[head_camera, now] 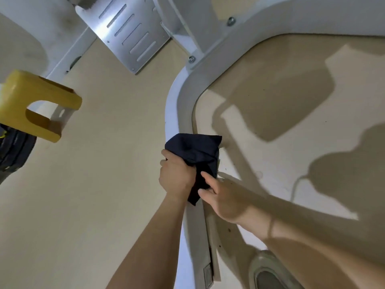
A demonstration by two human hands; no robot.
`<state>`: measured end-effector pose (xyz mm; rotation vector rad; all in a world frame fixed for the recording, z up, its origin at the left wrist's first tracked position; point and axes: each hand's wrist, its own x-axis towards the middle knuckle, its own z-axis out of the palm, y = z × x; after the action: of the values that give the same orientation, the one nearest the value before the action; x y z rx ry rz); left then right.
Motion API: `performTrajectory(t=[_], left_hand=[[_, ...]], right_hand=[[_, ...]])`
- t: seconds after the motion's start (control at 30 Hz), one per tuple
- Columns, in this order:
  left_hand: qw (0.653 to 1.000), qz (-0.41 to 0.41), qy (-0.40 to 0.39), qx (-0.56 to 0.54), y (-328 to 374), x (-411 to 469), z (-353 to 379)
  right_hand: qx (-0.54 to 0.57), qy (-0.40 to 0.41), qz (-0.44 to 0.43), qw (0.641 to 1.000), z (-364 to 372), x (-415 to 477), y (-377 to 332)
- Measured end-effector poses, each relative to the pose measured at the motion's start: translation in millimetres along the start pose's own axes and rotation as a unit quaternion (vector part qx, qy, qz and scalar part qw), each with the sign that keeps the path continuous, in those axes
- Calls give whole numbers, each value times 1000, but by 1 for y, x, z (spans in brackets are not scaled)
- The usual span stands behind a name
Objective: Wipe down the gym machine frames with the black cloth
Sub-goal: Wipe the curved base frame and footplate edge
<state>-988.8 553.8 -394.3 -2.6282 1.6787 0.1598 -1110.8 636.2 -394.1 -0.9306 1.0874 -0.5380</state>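
Note:
A white gym machine frame [179, 105] runs along the beige floor and curves away to the upper right. The black cloth [193, 149] is draped over this frame near the middle of the view. My left hand [176, 174] grips the cloth from the left side of the frame, fingers curled round the fabric. My right hand [218, 195] pinches the cloth's hanging lower part from the right side. Part of the frame is hidden under the cloth and both hands.
A slotted metal footplate [133, 32] is bolted to the frame at the top. A yellow plastic handle part [35, 103] juts in at the left above a dark weight stack [14, 149]. My shoe [270, 276] stands at the bottom right.

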Motion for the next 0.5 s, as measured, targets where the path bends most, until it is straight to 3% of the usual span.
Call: performTrajectory(t=[0.33, 0.43, 0.5], left_hand=[[997, 76, 0, 11, 62, 115, -3], [996, 91, 6, 1, 69, 115, -6], [993, 115, 15, -9, 58, 95, -6]], right_hand=[[-26, 73, -22, 997, -37, 34, 5], [-162, 47, -40, 985, -56, 34, -6], [-310, 13, -46, 949, -75, 28, -27]])
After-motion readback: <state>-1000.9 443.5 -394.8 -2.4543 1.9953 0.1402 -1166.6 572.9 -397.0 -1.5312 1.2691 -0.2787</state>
